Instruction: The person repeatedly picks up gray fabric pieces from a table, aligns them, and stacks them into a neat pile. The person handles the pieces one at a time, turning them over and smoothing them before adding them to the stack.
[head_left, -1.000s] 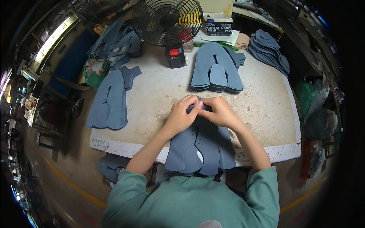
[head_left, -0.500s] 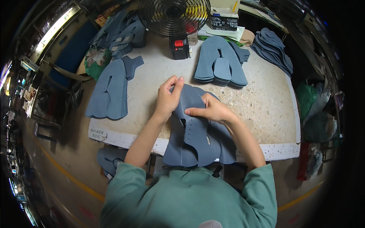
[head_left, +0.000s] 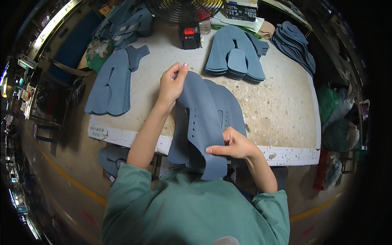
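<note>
A blue-grey leather shoe upper (head_left: 202,102), with a row of small punched holes and a slot, hangs over the table's front edge. Its far end is pinched in my left hand (head_left: 170,85), thumb pointing up. My right hand (head_left: 237,145) grips its right side lower down, the thumb lying on top and the other fingers partly hidden behind. Under the raised piece, another similar leather piece (head_left: 234,106) shows at the right; whether it is joined to the held one I cannot tell.
Stacks of cut uppers lie at the left (head_left: 109,85), the back middle (head_left: 234,53) and the far right (head_left: 292,49). At the back stands a black fan (head_left: 183,8) with its battery base (head_left: 190,36). The worn white table (head_left: 281,110) ends just before my body.
My right hand has slid down along the upper toward me, while my left keeps hold of its far end. The leather is now more stretched out and tilted.
</note>
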Demonstrator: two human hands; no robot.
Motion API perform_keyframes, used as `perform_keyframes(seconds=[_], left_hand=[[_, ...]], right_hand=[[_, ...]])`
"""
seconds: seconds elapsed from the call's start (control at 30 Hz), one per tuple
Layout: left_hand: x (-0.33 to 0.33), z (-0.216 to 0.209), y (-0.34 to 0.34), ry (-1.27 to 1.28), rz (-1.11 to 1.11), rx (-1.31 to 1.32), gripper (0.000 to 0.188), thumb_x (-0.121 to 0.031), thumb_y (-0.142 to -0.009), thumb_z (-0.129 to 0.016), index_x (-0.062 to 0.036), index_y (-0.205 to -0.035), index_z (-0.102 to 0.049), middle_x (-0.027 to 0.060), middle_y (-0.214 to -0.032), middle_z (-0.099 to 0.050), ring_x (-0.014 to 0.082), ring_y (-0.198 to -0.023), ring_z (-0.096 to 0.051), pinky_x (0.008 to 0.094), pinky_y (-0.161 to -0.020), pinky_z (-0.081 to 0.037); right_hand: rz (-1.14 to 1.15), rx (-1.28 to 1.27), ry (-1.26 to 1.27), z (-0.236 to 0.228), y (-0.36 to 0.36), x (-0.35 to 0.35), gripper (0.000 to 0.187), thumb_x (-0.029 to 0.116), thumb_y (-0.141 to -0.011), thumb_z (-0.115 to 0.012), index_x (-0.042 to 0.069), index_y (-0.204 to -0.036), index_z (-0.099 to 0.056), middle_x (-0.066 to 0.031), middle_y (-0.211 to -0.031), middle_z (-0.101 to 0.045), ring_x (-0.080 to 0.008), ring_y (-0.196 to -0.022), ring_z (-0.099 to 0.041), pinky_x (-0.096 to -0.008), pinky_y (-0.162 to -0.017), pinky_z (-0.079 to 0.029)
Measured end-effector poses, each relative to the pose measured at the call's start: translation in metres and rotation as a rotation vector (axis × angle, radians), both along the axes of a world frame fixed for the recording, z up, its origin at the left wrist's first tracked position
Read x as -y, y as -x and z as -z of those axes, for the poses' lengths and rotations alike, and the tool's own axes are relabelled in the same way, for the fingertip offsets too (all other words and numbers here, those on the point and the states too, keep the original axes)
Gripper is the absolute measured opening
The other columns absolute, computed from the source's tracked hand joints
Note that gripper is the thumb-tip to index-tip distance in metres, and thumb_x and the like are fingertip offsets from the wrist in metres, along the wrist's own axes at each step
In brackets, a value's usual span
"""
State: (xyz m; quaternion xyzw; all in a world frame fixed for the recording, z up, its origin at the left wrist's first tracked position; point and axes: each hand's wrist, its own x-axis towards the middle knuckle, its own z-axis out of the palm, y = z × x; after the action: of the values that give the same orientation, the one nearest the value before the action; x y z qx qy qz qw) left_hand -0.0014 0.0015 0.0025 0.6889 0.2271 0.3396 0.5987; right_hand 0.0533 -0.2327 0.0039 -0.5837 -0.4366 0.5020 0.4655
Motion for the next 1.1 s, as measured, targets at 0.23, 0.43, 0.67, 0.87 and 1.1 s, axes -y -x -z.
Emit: perform_keyframes(seconds=[0.23,0.43,0.67,0.87,1.1], left_hand=[[-0.005,0.001,0.001,0.157,0.043,-0.018,0.033,-0.027,-0.096,-0.053,-0.0132,-0.067,-0.047,-0.0094,-0.065,-0.040,0.0006,-0.061,-0.034,0.0180,-0.057,-0.030],[0.008,0.018,-0.013,0.316,0.171,-0.102,0.032,-0.034,-0.095,-0.055,-0.0126,-0.071,-0.052,-0.0078,-0.066,-0.048,0.0005,-0.060,-0.039,0.0172,-0.056,-0.034],[0.006,0.015,-0.011,0.360,0.397,-0.246,0.031,-0.032,-0.095,-0.054,-0.0036,-0.102,-0.065,0.0024,-0.089,-0.065,0.0060,-0.081,-0.059,0.0207,-0.073,-0.047],[0.005,0.007,-0.003,0.196,0.499,-0.173,0.026,-0.020,-0.092,-0.060,-0.0035,-0.113,-0.064,0.0029,-0.103,-0.065,0.0081,-0.094,-0.058,0.0227,-0.085,-0.046],[0.000,0.014,0.001,0.169,0.575,-0.212,0.023,-0.011,-0.085,-0.066,-0.0012,-0.106,-0.067,0.0017,-0.094,-0.066,0.0068,-0.084,-0.058,0.0209,-0.076,-0.047]], right_hand=[[-0.176,-0.308,0.042,-0.009,0.013,0.040,0.041,0.013,-0.083,-0.072,0.004,-0.050,-0.048,0.0050,-0.049,-0.042,-0.0018,-0.047,-0.040,-0.0228,-0.041,-0.025],[-0.540,-0.221,-0.384,-0.030,-0.014,0.039,0.012,0.008,-0.087,-0.064,-0.001,-0.090,-0.071,-0.0077,-0.076,-0.071,-0.0088,-0.055,-0.063,-0.0199,-0.048,-0.045],[-0.342,-0.051,-0.278,-0.086,-0.041,0.021,0.016,0.011,-0.088,-0.061,0.000,-0.091,-0.072,-0.0083,-0.076,-0.071,-0.0120,-0.067,-0.067,-0.0240,-0.063,-0.052],[0.323,0.633,-0.368,-0.055,-0.069,-0.072,0.019,0.015,-0.087,-0.060,0.004,-0.100,-0.069,-0.0122,-0.088,-0.068,-0.0173,-0.080,-0.066,-0.0272,-0.067,-0.051],[0.233,0.463,-0.320,0.006,-0.074,-0.102,0.027,0.024,-0.089,-0.060,0.001,-0.098,-0.069,-0.0119,-0.085,-0.068,-0.0191,-0.077,-0.065,-0.0297,-0.070,-0.049]])
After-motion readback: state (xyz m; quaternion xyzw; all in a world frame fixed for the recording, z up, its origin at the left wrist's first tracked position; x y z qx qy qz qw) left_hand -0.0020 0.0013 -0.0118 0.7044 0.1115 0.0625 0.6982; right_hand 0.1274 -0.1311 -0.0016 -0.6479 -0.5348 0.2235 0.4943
